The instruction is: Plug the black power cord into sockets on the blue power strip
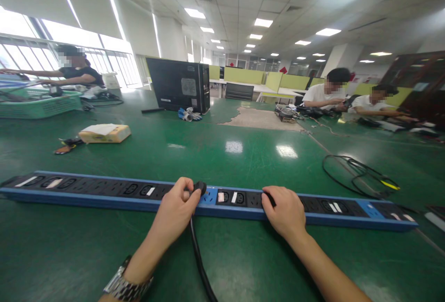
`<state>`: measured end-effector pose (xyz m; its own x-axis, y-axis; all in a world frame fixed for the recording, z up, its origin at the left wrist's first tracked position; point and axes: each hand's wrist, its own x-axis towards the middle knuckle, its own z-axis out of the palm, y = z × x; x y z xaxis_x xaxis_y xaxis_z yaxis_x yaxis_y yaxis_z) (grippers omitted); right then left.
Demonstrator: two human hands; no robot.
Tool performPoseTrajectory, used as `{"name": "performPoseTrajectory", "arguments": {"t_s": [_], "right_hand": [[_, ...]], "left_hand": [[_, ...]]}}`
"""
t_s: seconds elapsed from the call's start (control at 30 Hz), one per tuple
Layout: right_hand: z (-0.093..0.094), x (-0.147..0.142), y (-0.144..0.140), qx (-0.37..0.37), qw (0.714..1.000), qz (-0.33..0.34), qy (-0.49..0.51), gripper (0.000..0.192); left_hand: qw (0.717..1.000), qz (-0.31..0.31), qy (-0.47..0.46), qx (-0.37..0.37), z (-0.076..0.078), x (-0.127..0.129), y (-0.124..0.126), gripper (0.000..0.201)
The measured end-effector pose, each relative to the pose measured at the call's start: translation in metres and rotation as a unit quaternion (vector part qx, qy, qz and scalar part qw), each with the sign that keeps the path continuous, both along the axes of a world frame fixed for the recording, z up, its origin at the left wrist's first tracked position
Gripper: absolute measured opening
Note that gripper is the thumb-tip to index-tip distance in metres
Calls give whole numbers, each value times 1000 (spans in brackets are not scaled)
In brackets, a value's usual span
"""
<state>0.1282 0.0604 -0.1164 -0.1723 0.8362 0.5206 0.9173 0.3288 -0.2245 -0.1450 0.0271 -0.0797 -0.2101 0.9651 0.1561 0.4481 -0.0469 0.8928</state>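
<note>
A long blue and black power strip (104,191) lies across the green table in front of me. My left hand (175,211) pinches a black plug (200,186) at a blue socket section near the strip's middle. The plug's black cable (200,260) runs toward me off the bottom edge. My right hand (283,211) rests on top of the strip to the right, fingers curled over its far edge, pressing it down.
A tan box (104,134) and a green basket (41,103) sit at far left, a black computer case (179,84) at the back. Coiled black cable (358,177) lies at right. One person sits at far left, two at far right.
</note>
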Motion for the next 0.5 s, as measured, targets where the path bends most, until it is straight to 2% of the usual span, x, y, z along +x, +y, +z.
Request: {"name": "performPoseTrajectory", "arguments": {"t_s": [0.07, 0.13, 0.3, 0.5], "right_hand": [[0, 0, 1, -4, 1000, 0, 0, 21], [-1, 1, 1, -6, 1000, 0, -1, 21], [-2, 1, 0, -3, 1000, 4, 0, 22], [-2, 2, 1, 6, 1000, 9, 3, 23]], "left_hand": [[998, -13, 59, -14, -4, -2, 1, 18], [997, -25, 75, -28, -3, 0, 1, 17], [991, -33, 121, -52, 6, 7, 1, 30], [968, -37, 241, -63, 15, 12, 3, 21]]}}
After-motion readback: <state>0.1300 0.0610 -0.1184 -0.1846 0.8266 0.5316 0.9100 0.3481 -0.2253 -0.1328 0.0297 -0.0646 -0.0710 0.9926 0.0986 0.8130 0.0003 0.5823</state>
